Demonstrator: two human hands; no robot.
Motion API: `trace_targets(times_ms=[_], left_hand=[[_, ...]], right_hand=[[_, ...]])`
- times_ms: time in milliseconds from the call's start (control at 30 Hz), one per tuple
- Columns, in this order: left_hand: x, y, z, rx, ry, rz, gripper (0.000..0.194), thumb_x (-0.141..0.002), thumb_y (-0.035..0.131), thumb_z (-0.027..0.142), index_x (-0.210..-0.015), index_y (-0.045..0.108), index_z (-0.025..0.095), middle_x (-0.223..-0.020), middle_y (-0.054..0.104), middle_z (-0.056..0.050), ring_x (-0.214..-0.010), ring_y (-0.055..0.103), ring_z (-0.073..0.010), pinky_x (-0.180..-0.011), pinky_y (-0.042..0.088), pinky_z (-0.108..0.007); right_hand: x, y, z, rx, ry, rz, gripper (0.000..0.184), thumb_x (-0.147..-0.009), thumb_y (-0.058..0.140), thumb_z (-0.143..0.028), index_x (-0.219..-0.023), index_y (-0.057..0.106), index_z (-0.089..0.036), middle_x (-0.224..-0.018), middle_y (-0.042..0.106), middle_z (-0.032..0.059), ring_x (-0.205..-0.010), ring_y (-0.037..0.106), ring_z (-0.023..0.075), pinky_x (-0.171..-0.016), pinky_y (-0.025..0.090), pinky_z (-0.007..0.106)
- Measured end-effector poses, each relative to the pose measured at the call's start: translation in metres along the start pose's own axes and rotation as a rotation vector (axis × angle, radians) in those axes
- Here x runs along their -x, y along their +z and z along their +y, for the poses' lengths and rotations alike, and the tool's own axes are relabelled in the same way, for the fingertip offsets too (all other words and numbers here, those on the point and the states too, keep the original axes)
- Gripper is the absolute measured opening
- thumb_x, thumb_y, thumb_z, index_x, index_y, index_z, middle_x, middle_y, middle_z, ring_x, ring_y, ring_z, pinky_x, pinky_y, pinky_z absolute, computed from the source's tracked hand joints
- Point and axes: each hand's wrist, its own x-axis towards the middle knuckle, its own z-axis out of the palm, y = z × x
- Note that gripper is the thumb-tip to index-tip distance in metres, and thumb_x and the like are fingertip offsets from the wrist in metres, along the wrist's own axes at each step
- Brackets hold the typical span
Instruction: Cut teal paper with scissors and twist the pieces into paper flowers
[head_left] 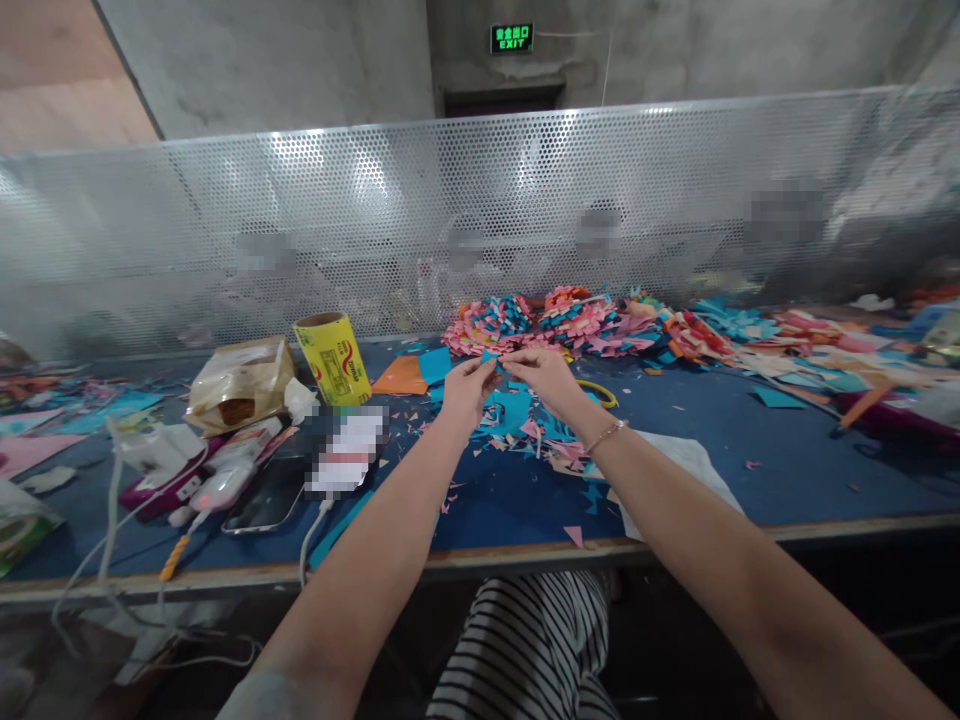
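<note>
We pinch a small blue piece point(489, 356) above the middle of the bench point(810, 470), our left hand point(466, 388) and right hand point(547, 378) each in a nearly closed grip at its edges. If our fingers pull unevenly, it could tear or crease; if either grip loosens, it could drop among the similar blue scraps point(510, 412) below and become hard to find.

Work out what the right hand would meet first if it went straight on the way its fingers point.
The right hand would probably meet the small bright-blue paper piece first, with the left hand just beyond; depth there is unclear.
</note>
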Motion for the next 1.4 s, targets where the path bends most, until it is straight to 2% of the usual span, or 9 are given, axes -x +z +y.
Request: trace_targets(times_ms=[233,467,800,1067,1267,1400], left_hand=[[-0.004,-0.002,-0.005,-0.136,0.143,-0.064,0.021,-0.056,0.073,0.026,-0.062,0.057,0.014,-0.061,0.053,0.003,-0.06,0.05,-0.0075,-0.065,0.045,-0.025],[-0.009,-0.007,-0.009,-0.315,0.291,-0.092,0.015,-0.064,0.064,0.026,-0.07,0.056,0.015,-0.067,0.054,0.001,-0.064,0.051,-0.01,-0.066,0.046,-0.027],[-0.01,-0.01,-0.008,-0.445,0.366,-0.08,0.012,-0.065,0.062,0.024,-0.073,0.057,0.016,-0.066,0.054,0.002,-0.061,0.049,-0.0105,-0.063,0.045,-0.025],[-0.004,-0.008,0.002,-0.602,0.44,-0.079,0.006,-0.065,0.062,0.016,-0.06,0.058,0.017,-0.057,0.051,0.002,-0.058,0.045,-0.0106,-0.063,0.039,-0.022],[-0.003,-0.006,0.004,-0.678,0.451,-0.053,0.002,-0.066,0.06,0.015,-0.065,0.059,0.017,-0.061,0.055,0.001,-0.062,0.049,-0.0122,-0.064,0.039,-0.023],[-0.007,-0.009,0.0,-0.618,0.401,-0.054,0.007,-0.065,0.063,0.018,-0.062,0.057,0.016,-0.058,0.054,0.002,-0.058,0.049,-0.0114,-0.06,0.039,-0.023]], right_hand=[[0.001,0.0,0.001,-0.118,0.05,-0.014,0.024,-0.053,0.074,-0.03,-0.073,0.071,-0.016,-0.073,0.069,0.0041,-0.069,0.059,0.0145,-0.071,0.047,0.031],[0.001,0.0,-0.001,-0.159,0.053,-0.008,0.025,-0.05,0.075,-0.03,-0.072,0.071,-0.017,-0.076,0.07,0.0045,-0.073,0.061,0.0157,-0.074,0.047,0.032],[-0.002,-0.002,0.003,-0.134,0.026,-0.012,0.025,-0.052,0.075,-0.031,-0.074,0.072,-0.018,-0.074,0.07,0.0036,-0.068,0.06,0.014,-0.073,0.048,0.031],[-0.001,-0.003,0.002,-0.15,0.052,-0.036,0.031,-0.05,0.077,-0.037,-0.071,0.071,-0.016,-0.074,0.069,0.0052,-0.07,0.061,0.0152,-0.072,0.049,0.032],[0.0,-0.004,0.001,-0.131,0.07,-0.066,0.03,-0.051,0.076,-0.038,-0.071,0.069,-0.016,-0.074,0.068,0.0046,-0.071,0.06,0.0147,-0.071,0.048,0.03],[-0.001,-0.003,0.002,-0.125,0.066,-0.086,0.028,-0.055,0.074,-0.037,-0.073,0.069,-0.017,-0.077,0.068,0.0041,-0.075,0.06,0.0146,-0.072,0.048,0.03]])
